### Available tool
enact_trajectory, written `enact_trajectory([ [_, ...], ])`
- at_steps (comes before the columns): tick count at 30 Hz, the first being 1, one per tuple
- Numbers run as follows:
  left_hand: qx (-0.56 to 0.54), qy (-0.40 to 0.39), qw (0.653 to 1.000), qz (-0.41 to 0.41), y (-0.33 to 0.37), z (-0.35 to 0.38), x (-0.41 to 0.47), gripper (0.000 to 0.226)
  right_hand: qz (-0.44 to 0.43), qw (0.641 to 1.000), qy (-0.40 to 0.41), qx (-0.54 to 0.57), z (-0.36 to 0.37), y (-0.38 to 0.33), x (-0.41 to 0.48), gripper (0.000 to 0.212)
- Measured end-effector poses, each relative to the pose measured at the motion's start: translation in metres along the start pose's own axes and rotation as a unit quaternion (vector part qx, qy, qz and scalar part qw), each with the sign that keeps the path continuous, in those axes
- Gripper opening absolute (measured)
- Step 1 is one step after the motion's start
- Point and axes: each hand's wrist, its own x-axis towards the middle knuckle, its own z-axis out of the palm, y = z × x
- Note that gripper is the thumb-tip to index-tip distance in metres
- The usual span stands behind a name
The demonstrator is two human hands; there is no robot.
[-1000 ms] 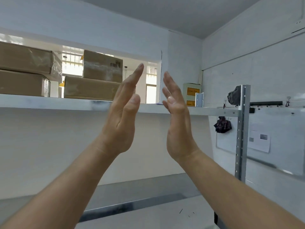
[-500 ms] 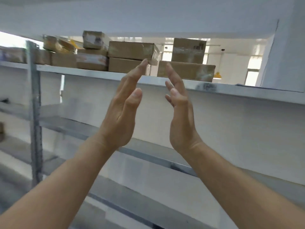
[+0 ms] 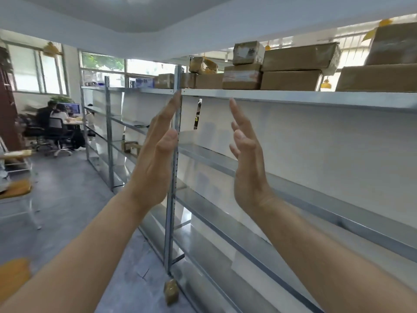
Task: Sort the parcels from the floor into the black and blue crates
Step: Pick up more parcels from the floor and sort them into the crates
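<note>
Small brown parcel (image 3: 171, 291) — on the floor at the shelf upright's (image 3: 173, 177) foot, below and nearer the left hand (image 3: 155, 159); right hand (image 3: 248, 163) likewise empty, fingers spread — crates unseen.

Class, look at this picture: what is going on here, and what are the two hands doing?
A person stands before metal shelving with both hands raised, palms facing each other. The left hand and the right hand are open and hold nothing. Cardboard boxes sit on the top shelf; the shelves below look mostly bare. One small parcel lies on the floor by the foot of a shelf post. No black or blue crate is in view, so no sorting shows at this moment.
</note>
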Motion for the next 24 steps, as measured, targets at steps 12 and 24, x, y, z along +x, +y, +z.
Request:
enact_trajectory([
  [12, -0.015, -0.065, 0.982, -0.177, -0.129, -0.096, -0.061, 0.061, 0.146, 0.988, 0.041, 0.026, 0.142, 0.095, -0.051, 0.059],
  [24, -0.077, -0.134, 0.952, -0.264, -0.301, -0.079, -0.078, 0.057, 0.271, 0.958, 0.09, 0.0, 0.198, 0.243, -0.059, 0.059],
])
